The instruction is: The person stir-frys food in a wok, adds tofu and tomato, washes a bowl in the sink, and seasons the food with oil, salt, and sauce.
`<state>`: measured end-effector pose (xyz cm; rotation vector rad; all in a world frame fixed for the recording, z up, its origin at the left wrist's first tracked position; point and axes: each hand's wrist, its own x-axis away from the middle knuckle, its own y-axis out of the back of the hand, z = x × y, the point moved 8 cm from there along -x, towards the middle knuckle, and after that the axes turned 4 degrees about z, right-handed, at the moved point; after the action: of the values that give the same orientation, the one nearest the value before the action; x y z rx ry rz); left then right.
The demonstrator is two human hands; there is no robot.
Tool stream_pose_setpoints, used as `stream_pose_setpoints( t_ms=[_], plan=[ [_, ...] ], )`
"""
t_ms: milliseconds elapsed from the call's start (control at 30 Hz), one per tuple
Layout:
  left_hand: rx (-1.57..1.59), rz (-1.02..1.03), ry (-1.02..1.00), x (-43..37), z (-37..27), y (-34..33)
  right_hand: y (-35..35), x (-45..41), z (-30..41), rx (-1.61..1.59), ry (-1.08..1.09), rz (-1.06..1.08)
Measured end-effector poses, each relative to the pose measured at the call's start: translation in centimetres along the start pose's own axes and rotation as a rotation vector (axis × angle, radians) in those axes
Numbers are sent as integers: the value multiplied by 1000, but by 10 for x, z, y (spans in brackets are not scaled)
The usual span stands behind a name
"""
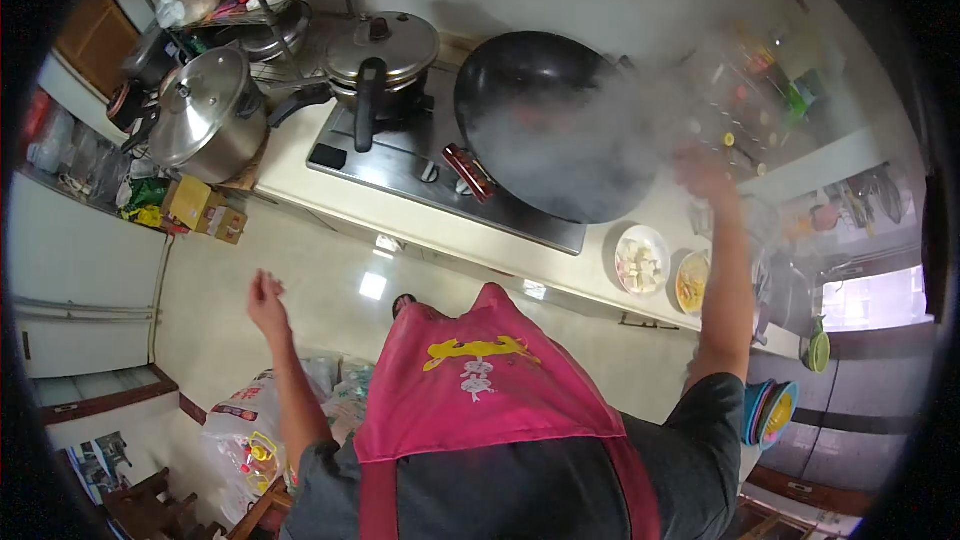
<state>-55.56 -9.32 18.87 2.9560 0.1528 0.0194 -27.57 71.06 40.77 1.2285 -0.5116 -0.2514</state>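
A large black wok (517, 60) stands on the steel gas cooktop (390, 165), its red-brown handle (469, 174) pointing towards me. Thick steam (592, 127) hides much of the inside, where a faint reddish patch shows. To the right of the wok's rim, my right hand (703, 174) is raised over the counter, blurred by the steam; whether it holds anything is hidden. My left hand (268, 304) hangs over the floor away from the counter, fingers loosely bent and nothing seen in them. Near my right forearm are a plate of pale cubes (641, 262) and a bowl of yellowish food (691, 283).
A pressure cooker (382, 52) sits on the cooktop's left side, and a larger one (206, 116) stands farther left. Behind them rises a wire rack (255, 15). Seasoning bottles (742, 105) are at the right wall. Plastic bags (247, 420) lie on the floor at my left.
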Motion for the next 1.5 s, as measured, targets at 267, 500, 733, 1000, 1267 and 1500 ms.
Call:
stream_pose_setpoints(
  t_ms=[267,500,733,1000,1267,1500],
  plan=[
    [105,88,-611,-135,-317,-9,-76,35,200,163,43,-173],
    [38,141,-981,-355,-474,-22,-132,107,263,53,-257,-318],
    [-369,54,-1367,-512,-598,-106,-126,121,306,-147,-554,-636],
    [-370,114,-970,-639,-651,-123,-132,162,365,-122,-648,-692],
    [-442,422,-1625,-523,-686,-181,-30,39,532,-241,-144,-784],
    [-842,470,-1522,-496,-686,-196,-20,-29,601,-369,66,-669]
  ],
)
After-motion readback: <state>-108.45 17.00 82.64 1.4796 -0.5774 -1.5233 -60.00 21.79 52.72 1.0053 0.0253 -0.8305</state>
